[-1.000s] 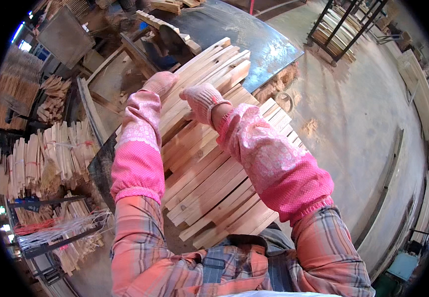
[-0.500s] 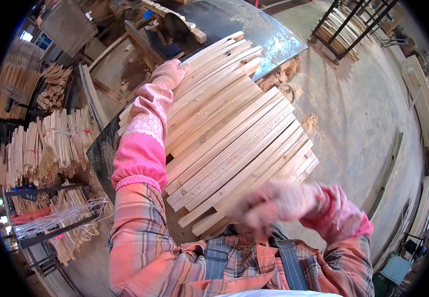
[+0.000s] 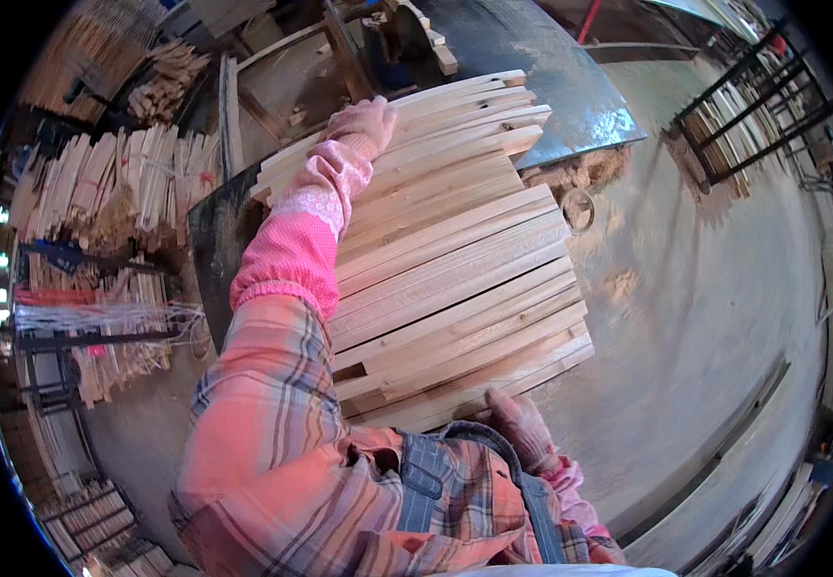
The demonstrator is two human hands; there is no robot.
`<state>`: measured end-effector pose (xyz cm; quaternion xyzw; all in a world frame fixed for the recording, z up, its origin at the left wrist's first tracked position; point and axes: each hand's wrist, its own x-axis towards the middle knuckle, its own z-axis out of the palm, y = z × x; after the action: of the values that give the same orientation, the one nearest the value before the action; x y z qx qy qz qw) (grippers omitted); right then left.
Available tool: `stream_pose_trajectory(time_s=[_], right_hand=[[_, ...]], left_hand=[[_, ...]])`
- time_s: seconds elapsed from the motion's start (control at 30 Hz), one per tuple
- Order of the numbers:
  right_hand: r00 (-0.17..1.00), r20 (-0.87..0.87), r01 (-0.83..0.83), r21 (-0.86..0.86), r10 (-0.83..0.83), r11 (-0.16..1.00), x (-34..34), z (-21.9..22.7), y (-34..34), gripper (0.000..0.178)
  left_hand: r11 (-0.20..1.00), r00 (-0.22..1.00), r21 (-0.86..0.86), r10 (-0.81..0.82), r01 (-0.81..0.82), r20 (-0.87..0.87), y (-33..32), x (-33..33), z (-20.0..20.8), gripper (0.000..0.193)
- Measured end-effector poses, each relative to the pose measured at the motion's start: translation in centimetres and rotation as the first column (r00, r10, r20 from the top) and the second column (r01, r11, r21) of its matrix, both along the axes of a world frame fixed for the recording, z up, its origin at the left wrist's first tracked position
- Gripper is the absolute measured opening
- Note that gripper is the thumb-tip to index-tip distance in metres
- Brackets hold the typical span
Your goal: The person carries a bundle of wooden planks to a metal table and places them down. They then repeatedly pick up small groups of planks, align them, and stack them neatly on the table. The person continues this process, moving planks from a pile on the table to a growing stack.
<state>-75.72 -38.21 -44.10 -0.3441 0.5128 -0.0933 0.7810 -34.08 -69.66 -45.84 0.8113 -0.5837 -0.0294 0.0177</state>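
Observation:
A wide batch of pale wooden strips (image 3: 455, 260) lies side by side in front of me, their right ends uneven. My left hand (image 3: 363, 125), in a light pink glove, is closed over the far edge of the batch, its arm stretched across the left ends. Low at the near edge, close to my body, my gloved right hand (image 3: 520, 428) is at the nearest strip, its fingers bent against it and partly hidden. A dark gap runs between two strips in the nearer half, and a short notch shows at the near left ends.
A dark metal table (image 3: 580, 120) reaches beyond the batch, with a round dark blade (image 3: 409, 34) at its far side. Bundled strips (image 3: 113, 178) stand at the left. A black metal rack (image 3: 758, 120) stands far right. Sawdust (image 3: 580, 173) lies beside the table.
My right hand has dropped from above the near strips to their near edge by my body. The left hand stays on the far edge. The view has shifted, and the near strips lie more evenly.

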Motion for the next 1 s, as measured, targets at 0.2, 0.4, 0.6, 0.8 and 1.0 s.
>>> stream_pose_trajectory(time_s=[0.2, 0.4, 0.6, 0.8, 1.0], right_hand=[[0.971, -0.172, -0.216, -0.350, 0.164, 0.912, 1.0, -4.1, -1.5, 0.031], [0.927, -0.372, -0.096, -0.146, 0.035, 0.985, 7.2, -2.1, -7.1, 0.034], [0.838, -0.436, -0.537, -0.560, 0.327, 0.630, 9.5, -3.0, -11.3, 0.031], [0.785, -0.514, -0.618, -0.618, 0.345, 0.486, 10.7, -5.1, -13.0, 0.038], [0.799, -0.516, -0.601, -0.654, 0.309, 0.461, 13.3, -5.6, -15.2, 0.039]], left_hand=[[1.000, 0.999, -0.010, 0.014, -0.014, -0.029, -1.1, 1.7, 0.6, 0.046], [0.999, 0.999, 0.026, -0.028, 0.029, -0.037, -5.9, 5.5, 1.5, 0.046], [1.000, 0.999, 0.024, 0.015, -0.014, -0.035, -10.8, 10.7, 0.6, 0.047], [1.000, 0.998, 0.000, 0.027, -0.027, -0.055, -13.6, 12.6, 0.6, 0.049], [1.000, 0.999, 0.002, 0.018, -0.018, -0.043, -15.8, 14.8, 1.0, 0.051]])
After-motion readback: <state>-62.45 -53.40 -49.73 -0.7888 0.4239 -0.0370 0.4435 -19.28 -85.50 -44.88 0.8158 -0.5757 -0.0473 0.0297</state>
